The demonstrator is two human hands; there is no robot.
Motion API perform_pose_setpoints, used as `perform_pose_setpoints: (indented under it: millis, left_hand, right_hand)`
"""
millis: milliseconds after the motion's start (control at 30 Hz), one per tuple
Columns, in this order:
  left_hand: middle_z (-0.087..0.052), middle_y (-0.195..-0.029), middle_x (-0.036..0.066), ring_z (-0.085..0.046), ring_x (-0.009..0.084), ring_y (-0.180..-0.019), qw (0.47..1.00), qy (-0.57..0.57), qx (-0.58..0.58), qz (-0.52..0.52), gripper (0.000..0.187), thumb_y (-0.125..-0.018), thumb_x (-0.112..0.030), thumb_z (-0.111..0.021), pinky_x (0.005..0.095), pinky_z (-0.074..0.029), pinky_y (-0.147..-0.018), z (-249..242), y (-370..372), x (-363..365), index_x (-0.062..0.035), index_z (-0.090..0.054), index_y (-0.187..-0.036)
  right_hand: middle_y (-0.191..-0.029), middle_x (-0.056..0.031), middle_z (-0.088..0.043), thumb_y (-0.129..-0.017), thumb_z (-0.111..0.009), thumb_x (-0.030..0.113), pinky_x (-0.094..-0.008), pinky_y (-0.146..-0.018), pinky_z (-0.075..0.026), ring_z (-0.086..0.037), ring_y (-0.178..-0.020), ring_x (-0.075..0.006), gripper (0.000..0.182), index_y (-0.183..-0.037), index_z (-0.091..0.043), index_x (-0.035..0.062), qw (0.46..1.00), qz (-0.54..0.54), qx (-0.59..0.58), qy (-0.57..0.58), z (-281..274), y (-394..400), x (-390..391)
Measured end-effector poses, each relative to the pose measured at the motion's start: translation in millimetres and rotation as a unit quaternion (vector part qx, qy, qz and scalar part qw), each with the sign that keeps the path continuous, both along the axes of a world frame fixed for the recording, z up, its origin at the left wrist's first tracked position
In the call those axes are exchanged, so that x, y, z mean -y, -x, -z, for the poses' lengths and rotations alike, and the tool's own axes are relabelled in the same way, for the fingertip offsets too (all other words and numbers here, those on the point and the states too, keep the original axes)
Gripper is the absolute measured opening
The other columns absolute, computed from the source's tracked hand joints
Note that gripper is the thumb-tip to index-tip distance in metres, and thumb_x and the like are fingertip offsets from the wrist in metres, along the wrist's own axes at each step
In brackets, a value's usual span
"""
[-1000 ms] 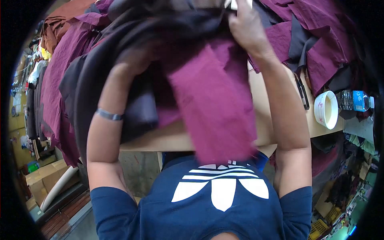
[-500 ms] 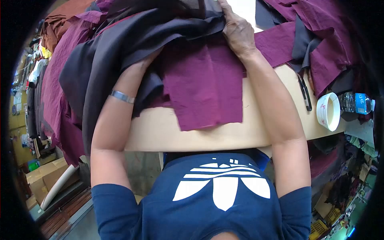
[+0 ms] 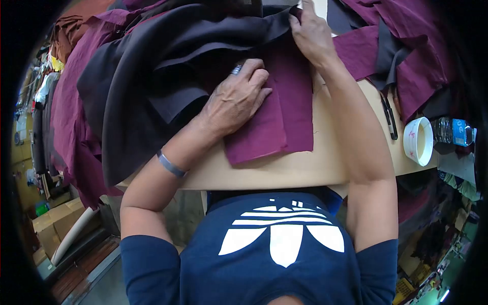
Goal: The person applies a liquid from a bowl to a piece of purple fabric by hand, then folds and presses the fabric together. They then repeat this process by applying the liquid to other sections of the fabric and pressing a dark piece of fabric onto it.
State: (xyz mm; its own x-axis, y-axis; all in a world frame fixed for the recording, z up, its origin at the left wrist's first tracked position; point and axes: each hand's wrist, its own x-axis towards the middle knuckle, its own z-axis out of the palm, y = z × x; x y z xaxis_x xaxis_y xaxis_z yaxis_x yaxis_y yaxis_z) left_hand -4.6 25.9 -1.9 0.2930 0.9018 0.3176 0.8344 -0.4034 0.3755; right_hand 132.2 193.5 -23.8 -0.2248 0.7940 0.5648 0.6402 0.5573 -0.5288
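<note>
A large dark grey cloth (image 3: 122, 96) is bunched in folds over the left and middle of the table. Under its edge a purple cloth panel (image 3: 297, 117) hangs towards me, with a crease down its middle. My left hand (image 3: 236, 96), with a ring and a metal bracelet, rests on the purple panel, fingers curled and pressed onto it. At the top, my right hand (image 3: 314, 38) pinches the edge of the dark cloth between thumb and fingers. Its fingertips are partly hidden by the cloth.
On the right lie more purple cloth (image 3: 422, 66), a black pen (image 3: 389, 117), a white bowl (image 3: 418, 141) with pale liquid and a plastic bottle (image 3: 452, 131). The pale table (image 3: 264, 175) has a curved front edge. A cardboard box (image 3: 58, 223) stands at lower left.
My left hand has come out from beneath the dark cloth and now lies on the purple panel, whose lower left part is folded over. My right hand has shifted slightly right with the dark edge.
</note>
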Motion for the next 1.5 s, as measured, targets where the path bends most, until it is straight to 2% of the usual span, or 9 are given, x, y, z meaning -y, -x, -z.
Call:
perform_pose_setpoints:
  millis: [133,267,433,567,800,867,1000,1367,1500]
  left_hand:
    - [-0.045,-0.117,0.016,-0.054,0.0355,-0.100,0.999,-0.001,0.052,-0.009,0.025,-0.086,-0.014,-0.060,0.0386,-0.048,-0.084,5.5,-2.8,1.5,-0.0017,-0.048,-0.104]
    - [-0.044,-0.119,0.016,-0.054,0.0362,-0.103,0.999,0.026,0.046,-0.011,0.030,-0.087,-0.016,-0.059,0.0392,-0.047,-0.086,6.2,-5.5,1.3,-0.0017,-0.047,-0.109]
    - [-0.043,-0.123,0.015,-0.055,0.0348,-0.104,0.999,0.040,0.004,-0.012,0.034,-0.086,-0.020,-0.061,0.0392,-0.049,-0.087,1.2,-14.4,0.8,-0.0024,-0.047,-0.112]
    - [-0.048,-0.117,0.014,-0.056,0.0325,-0.104,0.999,-0.029,0.002,0.022,0.031,-0.084,-0.018,-0.063,0.0373,-0.050,-0.086,6.2,-11.1,1.0,-0.0015,-0.052,-0.108]
    - [-0.055,-0.109,0.016,-0.054,0.0304,-0.112,0.976,-0.075,-0.027,0.202,0.025,-0.076,-0.002,-0.060,0.0415,-0.047,-0.095,1.7,-10.0,13.7,0.0022,-0.061,-0.101]
    - [-0.055,-0.107,0.016,-0.054,0.0306,-0.112,0.977,-0.065,-0.036,0.201,0.024,-0.078,-0.001,-0.060,0.0449,-0.042,-0.100,3.1,-10.6,27.0,0.0023,-0.062,-0.102]
    - [-0.054,-0.110,0.015,-0.052,0.0297,-0.115,0.984,-0.013,0.021,0.177,0.026,-0.079,0.000,-0.061,0.0468,-0.038,-0.103,5.8,-11.7,33.1,0.0015,-0.061,-0.105]
    - [-0.054,-0.117,0.012,-0.049,0.0280,-0.120,0.979,-0.005,-0.041,0.200,0.035,-0.080,-0.004,-0.054,0.0542,-0.026,-0.108,2.1,-10.3,38.1,-0.0030,-0.060,-0.115]
    - [-0.053,-0.119,0.011,-0.049,0.0266,-0.121,0.971,-0.010,-0.064,0.231,0.038,-0.080,-0.005,-0.054,0.0539,-0.024,-0.109,5.1,-7.1,40.6,-0.0056,-0.060,-0.117]
  right_hand:
    - [-0.072,-0.0305,-0.059,-0.080,-0.059,0.013,-0.0539,-0.066,-0.047,-0.059,-0.068,-0.0469,0.069,-0.141,-0.027,0.0093,0.976,-0.026,0.174,0.132,-36.7,-27.4,64.4]
    - [-0.068,-0.0316,-0.056,-0.077,-0.057,0.000,-0.0535,-0.065,-0.045,-0.059,-0.067,-0.0467,0.071,-0.140,-0.027,0.0076,0.992,-0.048,0.067,0.095,-36.5,-39.0,66.0]
    - [-0.117,-0.0232,-0.057,-0.081,-0.056,0.006,-0.0383,-0.094,-0.043,-0.057,-0.108,-0.0356,0.066,-0.141,-0.029,0.0111,0.958,0.018,0.016,0.285,-49.8,-41.9,73.9]
    - [-0.126,-0.0187,-0.053,-0.081,-0.061,0.003,-0.0390,-0.096,-0.043,-0.063,-0.094,-0.0346,0.070,-0.142,-0.027,0.0156,0.991,-0.111,0.039,0.058,-22.2,-64.2,104.4]
    - [-0.125,-0.0169,-0.055,-0.083,-0.059,0.002,-0.0384,-0.092,-0.046,-0.066,-0.082,-0.0255,0.067,-0.142,-0.027,0.0118,0.971,-0.077,-0.044,0.224,-36.8,-71.6,117.1]
    - [-0.098,-0.0193,-0.061,-0.079,-0.060,0.002,-0.0412,-0.080,-0.048,-0.064,-0.079,-0.0329,0.070,-0.141,-0.030,0.0148,0.988,-0.082,0.009,0.127,-27.4,-83.6,128.7]
    - [-0.084,-0.0177,-0.062,-0.076,-0.067,0.003,-0.0355,-0.067,-0.048,-0.057,-0.063,-0.0253,0.074,-0.141,-0.033,0.0160,0.964,-0.045,-0.003,0.264,-31.7,-100.6,149.5]
    - [-0.128,-0.0113,-0.052,-0.078,-0.064,-0.001,-0.0349,-0.079,-0.048,-0.059,-0.082,-0.0258,0.066,-0.137,-0.038,0.0095,0.983,-0.086,-0.046,0.154,-16.8,-104.6,173.8]
    - [-0.122,-0.0078,-0.055,-0.078,-0.065,0.000,-0.0319,-0.074,-0.046,-0.051,-0.072,-0.0209,0.065,-0.137,-0.039,0.0093,0.986,-0.053,-0.026,0.159,-15.7,-108.8,177.7]
